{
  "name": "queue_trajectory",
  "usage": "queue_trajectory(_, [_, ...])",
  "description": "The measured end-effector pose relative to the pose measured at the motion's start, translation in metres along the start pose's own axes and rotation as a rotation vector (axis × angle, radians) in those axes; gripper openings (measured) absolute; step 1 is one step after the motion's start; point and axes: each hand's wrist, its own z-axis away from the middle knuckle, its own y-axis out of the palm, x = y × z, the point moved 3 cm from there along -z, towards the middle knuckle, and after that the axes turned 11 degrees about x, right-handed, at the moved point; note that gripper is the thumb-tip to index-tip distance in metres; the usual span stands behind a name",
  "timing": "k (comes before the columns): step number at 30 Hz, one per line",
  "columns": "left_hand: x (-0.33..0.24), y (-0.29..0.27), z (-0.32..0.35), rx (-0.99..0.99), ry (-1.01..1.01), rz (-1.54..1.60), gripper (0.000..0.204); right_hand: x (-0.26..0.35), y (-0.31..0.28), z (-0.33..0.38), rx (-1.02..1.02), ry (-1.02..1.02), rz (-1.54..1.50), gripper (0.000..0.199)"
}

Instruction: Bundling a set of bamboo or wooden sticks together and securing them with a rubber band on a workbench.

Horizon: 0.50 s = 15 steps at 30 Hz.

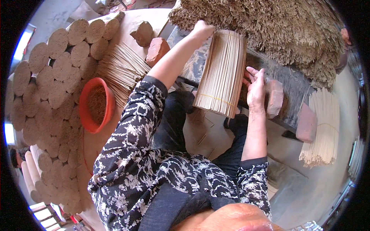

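One bundle of thin pale sticks lies across the dark bench, between the person's two hands. Its long axis runs near to far, the far end leaning a little to the right and the near end to the left. The sticks lie side by side along that axis, and narrow yellow bands cross them close to each end. At the far left corner is the left hand, its fingers folded; I cannot tell whether they pinch the bundle. The right hand is loosely spread, clenched on nothing, its fingertips just beside the bundle's right side; contact is unclear.

The bundle's near end reaches past the bench's near edge, above the gap between the person's knees. To the right, a strip of bench separates the right hand from a reddish brick. Beyond the far end, a shaggy brown heap bounds the room on that side. Left of the left forearm stand another brick and many loose sticks, next to an orange bowl. Farther right lies a banded pale bundle.
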Motion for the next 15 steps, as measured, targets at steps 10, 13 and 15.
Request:
queue_trajectory(10, [0.054,-0.259,-0.041,-0.389,0.230,0.822,0.022,-0.012,0.006,0.012,0.034,0.051,-0.003,0.057])
queue_trajectory(13, [0.086,-0.470,0.073,-0.449,0.204,0.773,0.016,-0.014,0.059,0.006,0.185,0.054,-0.062,0.063])
queue_trajectory(15, [0.131,-0.330,0.037,-0.505,-0.033,0.854,0.017,-0.021,-0.006,0.029,-0.018,0.095,0.151,0.066])
